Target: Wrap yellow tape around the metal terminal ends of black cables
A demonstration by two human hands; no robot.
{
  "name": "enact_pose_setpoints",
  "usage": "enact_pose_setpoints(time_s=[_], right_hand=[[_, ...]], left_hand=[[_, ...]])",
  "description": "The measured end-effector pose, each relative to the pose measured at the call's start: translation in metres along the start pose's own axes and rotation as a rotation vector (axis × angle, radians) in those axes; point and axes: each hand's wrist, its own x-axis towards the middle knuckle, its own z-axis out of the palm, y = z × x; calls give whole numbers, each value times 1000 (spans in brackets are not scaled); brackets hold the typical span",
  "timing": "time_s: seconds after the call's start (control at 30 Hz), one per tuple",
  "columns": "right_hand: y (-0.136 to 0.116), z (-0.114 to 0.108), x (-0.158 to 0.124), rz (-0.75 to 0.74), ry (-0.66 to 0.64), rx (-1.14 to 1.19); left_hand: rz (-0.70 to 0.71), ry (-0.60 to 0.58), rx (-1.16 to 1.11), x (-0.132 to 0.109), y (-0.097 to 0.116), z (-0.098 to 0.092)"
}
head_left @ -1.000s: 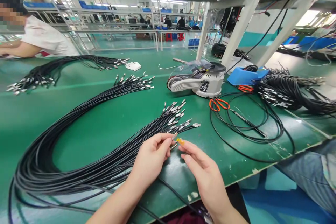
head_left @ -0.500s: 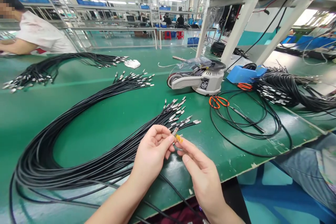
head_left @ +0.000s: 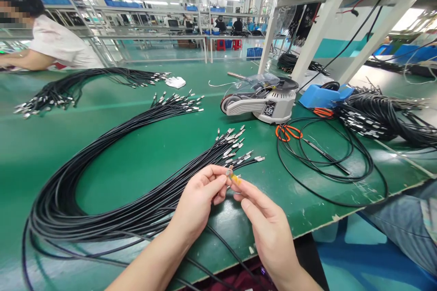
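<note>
**At the near edge of the tabletop (head_left: pixel 136 159), both hands are pinching at one cable end (head_left: pixel 229 171)**

Just above the tabletop's front edge, the left hand (head_left: pixel 201 195) is gripping the metal cable end between thumb and forefinger. Its fingers (head_left: pixel 214 173) are pinched fully closed on it, and the silver tip is sticking up past them. The right hand (head_left: pixel 264 223) is meeting it from the other side. Its fingers (head_left: pixel 246 189) are squeezed together on a small yellow piece (head_left: pixel 235 179) (tape, by the look of it, though it is too small to be sure), which is touching the cable end. A black lead is running under the left hand and over the tabletop's edge.

Just behind the hands, a bundle of black cables (head_left: pixel 177 182) is lying in a wide loop, its metal tips fanning out near the left hand. A second bundle (head_left: pixel 146 116) is lying farther back. A third bundle (head_left: pixel 78 82) is sitting near another person (head_left: pixel 58 45), who is leaning over the far left of the tabletop, with a white cloth (head_left: pixel 175 82) lying beside its tips. To the right, a grey tape dispenser (head_left: pixel 262 102) is standing near a blue tray (head_left: pixel 319 95). Orange-handled scissors (head_left: pixel 288 132) are lying in front of the dispenser at the rim of a loose coil of black cable (head_left: pixel 368 166). A tangled heap of cables (head_left: pixel 382 116) is piled at the far right.
</note>
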Motion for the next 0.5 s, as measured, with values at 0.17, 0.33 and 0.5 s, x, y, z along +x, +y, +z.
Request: enact_pose_setpoints(time_s=[0.17, 0.33, 0.5], right_hand=[[5, -16, 1, -18, 74, 1], [4, -17, -6, 10, 41, -8], [6, -6, -16, 2, 27, 22]], left_hand=[[-73, -43, 83, 3, 2, -5], [-71, -71, 163, 5, 2, -6], [7, -10, 183, 3, 1, -2]])
